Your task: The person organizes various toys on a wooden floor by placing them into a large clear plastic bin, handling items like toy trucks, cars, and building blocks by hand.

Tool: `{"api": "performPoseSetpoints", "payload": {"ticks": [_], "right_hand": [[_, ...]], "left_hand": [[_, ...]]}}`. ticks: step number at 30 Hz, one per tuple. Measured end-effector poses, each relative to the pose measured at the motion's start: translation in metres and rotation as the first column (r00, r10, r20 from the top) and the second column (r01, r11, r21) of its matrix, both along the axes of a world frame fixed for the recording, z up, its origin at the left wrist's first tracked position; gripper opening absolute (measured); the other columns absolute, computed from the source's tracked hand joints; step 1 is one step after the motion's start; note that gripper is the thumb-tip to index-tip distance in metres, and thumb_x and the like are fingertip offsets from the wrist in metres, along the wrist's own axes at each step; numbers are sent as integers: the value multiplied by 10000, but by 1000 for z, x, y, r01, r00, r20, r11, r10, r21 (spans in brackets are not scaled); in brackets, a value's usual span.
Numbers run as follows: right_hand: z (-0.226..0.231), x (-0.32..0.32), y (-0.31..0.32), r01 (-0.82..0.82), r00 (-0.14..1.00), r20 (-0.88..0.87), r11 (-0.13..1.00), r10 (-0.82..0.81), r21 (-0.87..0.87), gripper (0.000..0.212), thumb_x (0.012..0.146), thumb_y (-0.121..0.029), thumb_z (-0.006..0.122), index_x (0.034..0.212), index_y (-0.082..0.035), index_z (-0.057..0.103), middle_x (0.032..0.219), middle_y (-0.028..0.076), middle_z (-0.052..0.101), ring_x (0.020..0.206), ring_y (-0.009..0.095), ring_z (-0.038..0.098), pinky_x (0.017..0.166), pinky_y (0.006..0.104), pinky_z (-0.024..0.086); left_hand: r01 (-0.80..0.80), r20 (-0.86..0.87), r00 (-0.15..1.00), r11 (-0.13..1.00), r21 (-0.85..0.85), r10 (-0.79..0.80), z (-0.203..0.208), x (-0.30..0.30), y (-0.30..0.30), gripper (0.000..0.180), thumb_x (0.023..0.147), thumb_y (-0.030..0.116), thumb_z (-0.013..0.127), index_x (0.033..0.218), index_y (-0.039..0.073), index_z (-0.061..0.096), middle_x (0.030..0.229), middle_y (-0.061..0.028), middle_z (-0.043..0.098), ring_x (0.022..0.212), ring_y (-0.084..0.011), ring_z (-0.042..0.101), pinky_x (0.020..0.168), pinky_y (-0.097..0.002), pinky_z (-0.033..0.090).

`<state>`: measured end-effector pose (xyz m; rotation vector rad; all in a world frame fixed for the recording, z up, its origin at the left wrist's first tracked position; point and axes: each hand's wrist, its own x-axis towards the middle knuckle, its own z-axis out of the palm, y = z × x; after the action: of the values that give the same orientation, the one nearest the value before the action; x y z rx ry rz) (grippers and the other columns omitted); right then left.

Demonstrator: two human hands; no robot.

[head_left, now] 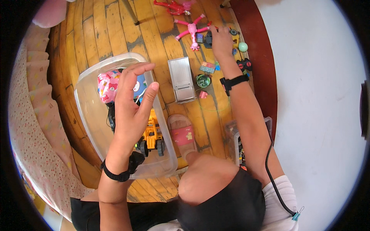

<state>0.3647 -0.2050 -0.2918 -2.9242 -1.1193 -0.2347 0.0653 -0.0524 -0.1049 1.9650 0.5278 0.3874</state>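
Two hands in play: your left hand (131, 104) hangs over the big clear bin (169, 154), fingers loosely spread, nothing visible in it. Your right hand (222, 42) is down among the small toys, just beside a black toy piece (208, 39) on the wooden floor (162, 24); whether it's gripping anything, I can't tell. Looks partway, I'd judge: one yellow toy loader (153, 131) and one pink patterned pouch (108, 85) sit in the bin. Out on the boards, one pink toy giraffe (193, 34), one red figure (173, 7), one pale green ball (243, 47), one silver metal case (180, 75), one green round toy (203, 80), one small pink block (203, 94); the little bits near your fingers crowd too tightly to count.
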Motion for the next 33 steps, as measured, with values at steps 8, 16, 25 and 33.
{"api": "performPoseSetpoints", "payload": {"ticks": [8, 16, 25, 33], "right_hand": [[148, -91, -8, -272, 962, 199, 647, 186, 712, 559, 670, 65, 754, 1200, -57, 624, 1140, 107, 602, 988, 270, 591, 869, 337, 484], [229, -220, 47, 397, 291, -620, 498, 728, 771, 525, 815, -108, 802, 1264, -50, 537, 1135, 84, 644, 1048, 164, 620, 909, 304, 503], [185, -252, 56, 188, 384, -643, 626, 662, 757, 688, 872, -239, 756, 1425, -5, 420, 1411, 218, 441, 1126, 284, 599, 800, 333, 560], [170, -218, 29, 222, 458, -671, 656, 583, 722, 289, 918, -148, 698, 1181, -37, 647, 1226, 104, 602, 971, 158, 647, 822, 282, 535]], "left_hand": [[-155, 132, 968, 921, -358, 214, 15, -33, 27, 305, 1012, 117, 593, 1292, 1, 553, 1224, -58, 613, 1112, -145, 584, 956, -278, 455], [154, 164, 982, 885, -439, -90, 36, -94, 39, 826, 876, 274, 779, 1506, 5, 317, 1420, -125, 473, 1334, -220, 453, 1132, -383, 341], [-289, -390, 920, 589, -755, -49, 4, -144, 51, 749, 933, 112, 593, 1539, -38, 179, 1376, -155, 504, 1279, -221, 498, 1085, -336, 388], [-95, -565, 817, 938, -332, -117, -37, -157, 23, 820, 946, 144, 535, 1540, -114, 32, 1203, -279, 596, 1083, -287, 616, 945, -336, 482]]}}
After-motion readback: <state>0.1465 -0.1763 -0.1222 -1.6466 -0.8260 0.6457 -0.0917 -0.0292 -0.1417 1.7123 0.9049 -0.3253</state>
